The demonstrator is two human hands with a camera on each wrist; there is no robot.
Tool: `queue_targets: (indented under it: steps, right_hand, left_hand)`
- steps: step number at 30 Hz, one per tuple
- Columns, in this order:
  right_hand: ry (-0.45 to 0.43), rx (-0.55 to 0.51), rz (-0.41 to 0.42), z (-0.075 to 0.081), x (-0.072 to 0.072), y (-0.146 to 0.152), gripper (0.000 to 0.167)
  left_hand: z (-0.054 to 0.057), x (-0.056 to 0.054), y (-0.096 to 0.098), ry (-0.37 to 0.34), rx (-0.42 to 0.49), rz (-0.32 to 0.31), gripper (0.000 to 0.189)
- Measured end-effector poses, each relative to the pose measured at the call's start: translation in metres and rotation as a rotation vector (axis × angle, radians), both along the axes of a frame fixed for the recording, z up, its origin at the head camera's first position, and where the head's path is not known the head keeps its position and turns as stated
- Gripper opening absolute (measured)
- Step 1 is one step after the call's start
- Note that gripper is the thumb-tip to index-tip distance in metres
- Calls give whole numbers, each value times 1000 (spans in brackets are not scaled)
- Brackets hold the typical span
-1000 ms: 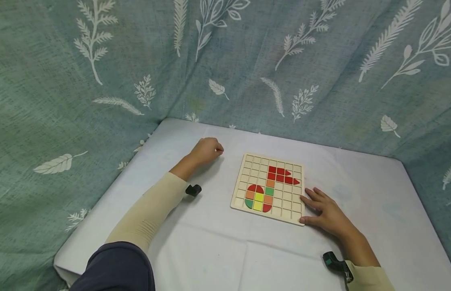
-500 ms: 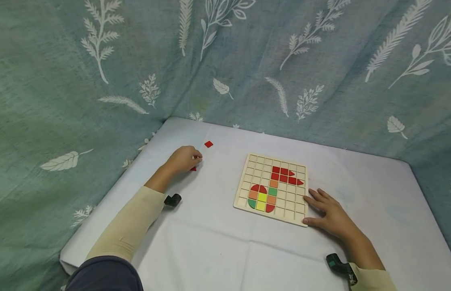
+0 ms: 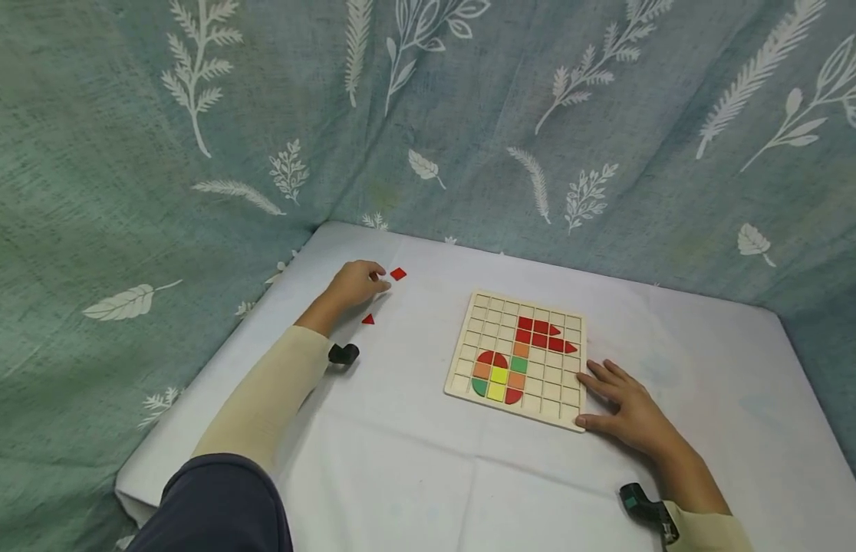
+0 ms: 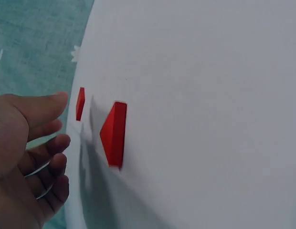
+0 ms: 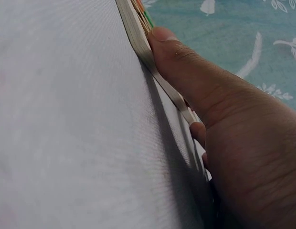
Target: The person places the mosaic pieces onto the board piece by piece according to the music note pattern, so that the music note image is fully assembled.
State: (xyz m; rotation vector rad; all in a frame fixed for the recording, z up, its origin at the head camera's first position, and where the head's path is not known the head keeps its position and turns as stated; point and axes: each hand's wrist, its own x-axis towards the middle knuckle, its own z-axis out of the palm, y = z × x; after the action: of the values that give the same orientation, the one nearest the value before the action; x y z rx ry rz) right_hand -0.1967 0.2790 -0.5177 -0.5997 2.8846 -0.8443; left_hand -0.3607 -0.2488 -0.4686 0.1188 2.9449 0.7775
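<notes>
My left hand (image 3: 355,284) hovers over the far left of the table with thumb and fingers apart, holding nothing. Just beyond its fingertips lies a red diamond-shaped tile (image 3: 398,274). A red triangle tile (image 3: 369,319) rests nearer to me; the left wrist view shows this triangle (image 4: 114,134) large beside the hand (image 4: 31,148). On the right, my right hand (image 3: 628,410) touches the right edge of a wooden grid board (image 3: 548,391), thumb at its near corner and fingers spread along the side. Red, orange, green and yellow tiles fill some of the board's squares.
A white cloth covers the table (image 3: 414,475). Behind it and at the sides hangs a green curtain (image 3: 469,153) with white leaf prints. A black wrist camera (image 3: 344,354) sits by the left sleeve, another black camera (image 3: 638,502) by the right.
My left hand moved left and toward me, over the triangle, then back away toward the diamond-shaped tile. Both red tiles are now uncovered. My right hand stays at the board's edge.
</notes>
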Motion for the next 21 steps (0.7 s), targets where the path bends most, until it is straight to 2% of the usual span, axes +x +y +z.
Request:
queue_targets:
  steps: [3, 7, 16, 21]
  right_hand:
    - [-8, -11, 2, 1, -1, 0, 90]
    - [-5, 1, 2, 1, -1, 1, 90]
    - [3, 12, 7, 0, -1, 2, 89]
    - [-18, 7, 1, 0, -1, 2, 90]
  left_hand:
    - [-1, -16, 10, -26, 4, 47, 47]
    - [-3, -27, 22, -29, -22, 64, 54]
    - [-7, -38, 37, 9, -58, 73, 35]
    - [-10, -41, 40, 3, -53, 42, 43]
